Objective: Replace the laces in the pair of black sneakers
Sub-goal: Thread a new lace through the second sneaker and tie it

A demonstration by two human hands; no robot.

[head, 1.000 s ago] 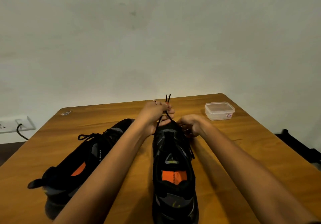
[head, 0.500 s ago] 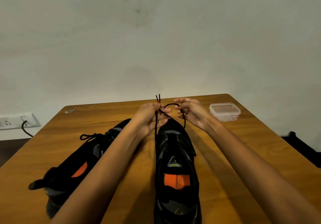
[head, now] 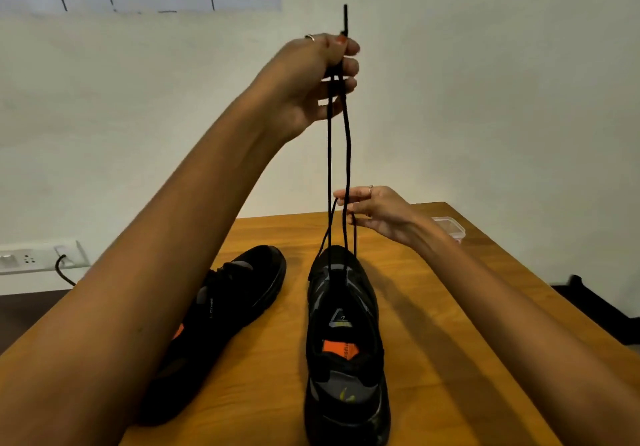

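The left hand [head: 311, 75] grips 2 strands of limp, light black lace [head: 329, 168] near the stiff tips – the best hold – while the right hand [head: 377, 213] pinches a slack loop above the sneaker [head: 346, 324].

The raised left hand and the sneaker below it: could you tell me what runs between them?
Head view: two taut strands of black lace, passing the right hand.

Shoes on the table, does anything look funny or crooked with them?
A little. The left sneaker lies tipped and slanted, while the right sneaker stands straight. Its black lace only runs through the toe end, pulled high by the left hand. Nothing looks broken.
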